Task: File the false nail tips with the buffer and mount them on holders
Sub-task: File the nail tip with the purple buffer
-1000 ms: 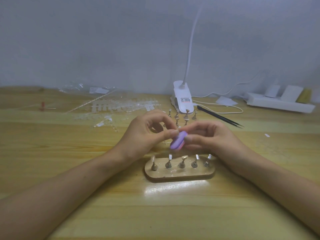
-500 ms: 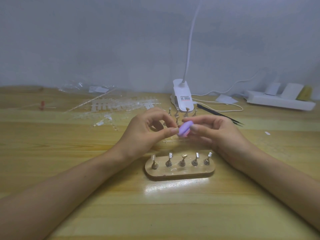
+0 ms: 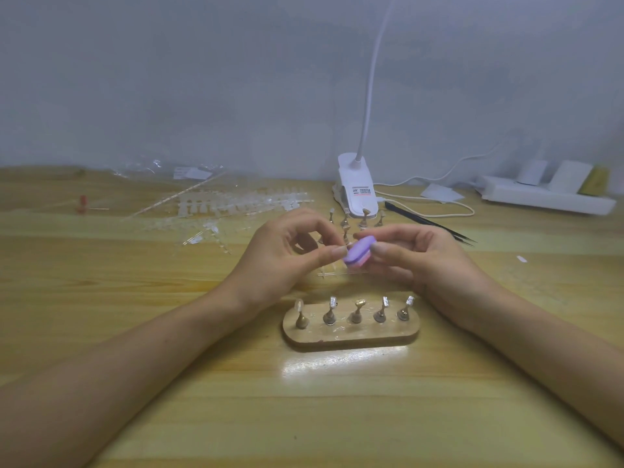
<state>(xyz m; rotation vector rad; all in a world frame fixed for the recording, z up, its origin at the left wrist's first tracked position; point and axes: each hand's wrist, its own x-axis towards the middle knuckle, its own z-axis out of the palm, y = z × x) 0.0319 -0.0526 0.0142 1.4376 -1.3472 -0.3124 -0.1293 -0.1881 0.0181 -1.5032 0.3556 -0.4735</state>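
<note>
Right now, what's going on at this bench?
A person is filing a false nail tip. The right hand holds the purple buffer block against the left hand's fingertip pinch; the tip itself is too small to make out. In front, a wooden base carries five holders, and the leftmost seems to hold a clear tip.

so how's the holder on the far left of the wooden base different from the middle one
The far-left holder carries a pale, rounded, translucent nail tip; the middle holder has none, showing only a bare gold-coloured top. The far-left holder stands close to the rounded end of the wooden base; the middle holder sits at its centre. Both are small metallic pegs with wide feet, standing in the same row.
</note>
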